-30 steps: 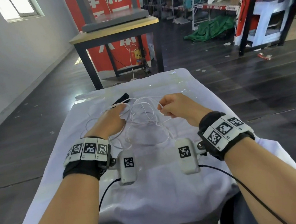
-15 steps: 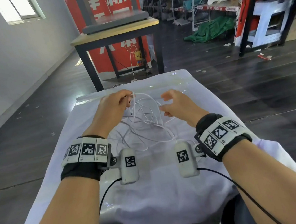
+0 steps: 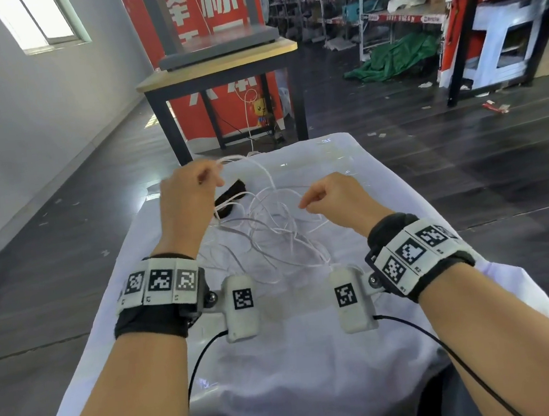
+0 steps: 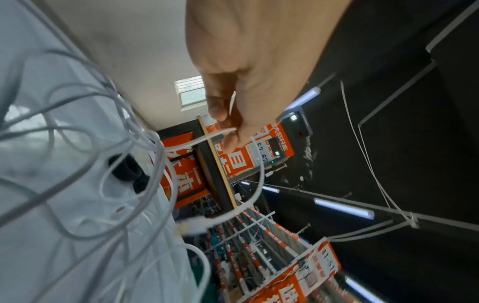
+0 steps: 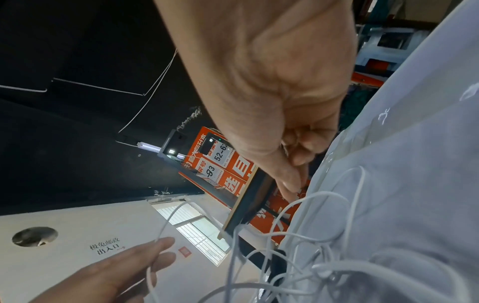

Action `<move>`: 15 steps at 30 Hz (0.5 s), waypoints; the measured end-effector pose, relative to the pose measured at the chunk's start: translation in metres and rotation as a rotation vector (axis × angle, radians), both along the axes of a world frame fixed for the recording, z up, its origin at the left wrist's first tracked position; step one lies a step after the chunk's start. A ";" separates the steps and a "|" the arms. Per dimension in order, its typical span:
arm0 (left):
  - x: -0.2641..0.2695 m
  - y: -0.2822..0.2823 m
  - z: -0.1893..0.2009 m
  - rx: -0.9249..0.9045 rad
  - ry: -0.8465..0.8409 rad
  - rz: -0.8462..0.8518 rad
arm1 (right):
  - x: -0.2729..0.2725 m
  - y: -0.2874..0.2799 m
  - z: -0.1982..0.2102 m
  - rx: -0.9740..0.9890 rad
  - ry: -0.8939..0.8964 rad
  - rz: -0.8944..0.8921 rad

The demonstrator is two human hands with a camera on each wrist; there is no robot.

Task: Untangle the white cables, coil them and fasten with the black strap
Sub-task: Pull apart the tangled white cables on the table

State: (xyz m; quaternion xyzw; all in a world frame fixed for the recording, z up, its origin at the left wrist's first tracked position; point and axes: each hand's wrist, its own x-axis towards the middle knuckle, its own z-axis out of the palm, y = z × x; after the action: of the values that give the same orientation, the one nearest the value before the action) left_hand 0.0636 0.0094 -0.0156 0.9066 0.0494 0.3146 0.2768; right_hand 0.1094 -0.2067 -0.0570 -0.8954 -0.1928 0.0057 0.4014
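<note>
Both hands [image 3: 191, 190] pinch tangled white cables [image 3: 267, 222] beside black strap [image 3: 230, 197].

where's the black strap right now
In the head view the black strap lies on the white cloth at the far left of the white cables, just below the raised left hand, with a few strands crossing it.

Both bare forearms reach forward, each wrist banded with a black-and-white marker cuff. The left hand [image 3: 191, 189] is raised, fingers curled in a pinch. The right hand [image 3: 332, 199] sits lower, thumb and forefinger pinched.
</note>
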 end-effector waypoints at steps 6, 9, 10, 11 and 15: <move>-0.006 -0.003 0.002 -0.266 0.160 -0.109 | 0.001 0.006 0.002 0.067 -0.119 -0.086; -0.008 -0.016 0.000 -0.245 0.249 -0.275 | -0.007 0.017 0.011 0.175 -0.205 0.112; -0.007 -0.019 0.000 -0.263 0.268 -0.326 | -0.008 0.020 0.011 0.187 -0.194 0.142; -0.007 -0.020 0.000 -0.272 0.280 -0.355 | -0.008 0.021 0.010 0.205 -0.172 0.142; -0.008 -0.007 0.002 -0.313 0.306 -0.334 | -0.004 0.017 0.005 0.319 -0.101 0.080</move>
State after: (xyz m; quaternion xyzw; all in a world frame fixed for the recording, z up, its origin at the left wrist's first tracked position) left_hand 0.0561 0.0024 -0.0131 0.8854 -0.0114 0.1127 0.4508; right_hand 0.1053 -0.1893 -0.0521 -0.8109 -0.2469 -0.0539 0.5278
